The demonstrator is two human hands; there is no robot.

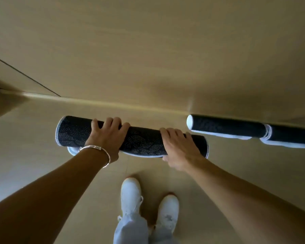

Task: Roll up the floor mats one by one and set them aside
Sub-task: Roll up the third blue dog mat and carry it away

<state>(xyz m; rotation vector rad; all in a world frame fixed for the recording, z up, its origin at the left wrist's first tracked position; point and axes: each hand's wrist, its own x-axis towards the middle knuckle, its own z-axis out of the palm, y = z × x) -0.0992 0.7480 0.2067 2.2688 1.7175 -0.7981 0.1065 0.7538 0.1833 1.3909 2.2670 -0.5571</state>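
My left hand (pixel 106 136) and right hand (pixel 179 147) curl around the rolled mat (pixel 141 141) between them (two rolled mats (pixel 253 130) lie beyond my right hand); loosening could let it unroll.

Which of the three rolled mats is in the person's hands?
The centre roll, gripped by the left hand and right hand; the white-ended roll and the far-right roll lie untouched by the wall.
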